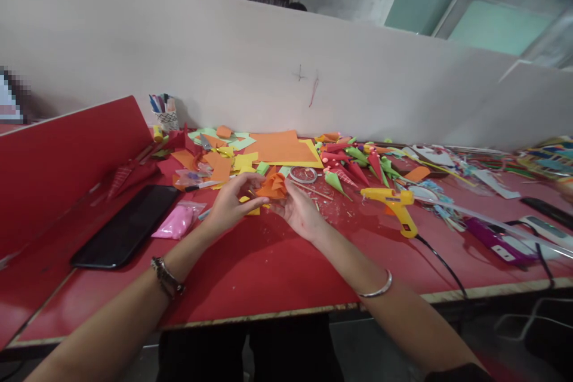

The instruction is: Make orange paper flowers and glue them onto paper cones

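Over the red worktop (pixel 250 274), the left hand (pixel 230 200) and right hand (pixel 301 212) hold the orange folded paper (pixel 273 184) from opposite sides, each grip narrow, probably to spare its folds. The yellow glue gun (pixel 396 206) lies rightward, seemingly within reach.

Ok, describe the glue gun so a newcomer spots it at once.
On the red tabletop, look right of the right hand. The glue gun lies there, black cord trailing toward the front edge. Its yellow pistol shape distinguishes it from nearby red and green paper cones.
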Available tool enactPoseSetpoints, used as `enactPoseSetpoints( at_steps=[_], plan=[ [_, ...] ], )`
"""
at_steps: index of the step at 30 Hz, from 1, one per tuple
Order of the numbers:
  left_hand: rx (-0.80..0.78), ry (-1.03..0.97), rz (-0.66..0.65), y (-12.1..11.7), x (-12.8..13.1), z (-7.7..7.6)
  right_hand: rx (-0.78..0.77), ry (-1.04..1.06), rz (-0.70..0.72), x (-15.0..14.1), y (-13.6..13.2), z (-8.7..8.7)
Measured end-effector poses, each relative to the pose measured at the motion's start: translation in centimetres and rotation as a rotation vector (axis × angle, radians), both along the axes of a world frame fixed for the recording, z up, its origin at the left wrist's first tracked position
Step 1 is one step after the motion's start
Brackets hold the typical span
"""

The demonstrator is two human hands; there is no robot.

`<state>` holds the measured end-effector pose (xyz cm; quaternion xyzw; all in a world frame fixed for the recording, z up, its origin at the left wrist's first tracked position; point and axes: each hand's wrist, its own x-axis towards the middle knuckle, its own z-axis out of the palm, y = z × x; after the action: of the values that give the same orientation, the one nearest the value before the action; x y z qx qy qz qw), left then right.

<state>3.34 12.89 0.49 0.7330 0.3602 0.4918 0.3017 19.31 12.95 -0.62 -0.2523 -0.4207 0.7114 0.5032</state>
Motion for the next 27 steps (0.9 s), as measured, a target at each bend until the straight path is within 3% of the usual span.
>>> enactPoseSetpoints(
  at_steps=[16,22,27],
  plan=[
    [0.019,-0.095,-0.037,0.21,0.35,-0.51,-0.024,0.045,-0.042,0.04,0.01,0.25],
    [0.202,0.188,0.148,0.15,0.26,-0.57,0.058,0.014,-0.032,-0.08,-0.06,-0.05],
    [0.29,0.309,0.169,0.09,0.2,-0.36,0.084,-0.009,-0.005,-0.1,0.02,-0.27]
  ],
)
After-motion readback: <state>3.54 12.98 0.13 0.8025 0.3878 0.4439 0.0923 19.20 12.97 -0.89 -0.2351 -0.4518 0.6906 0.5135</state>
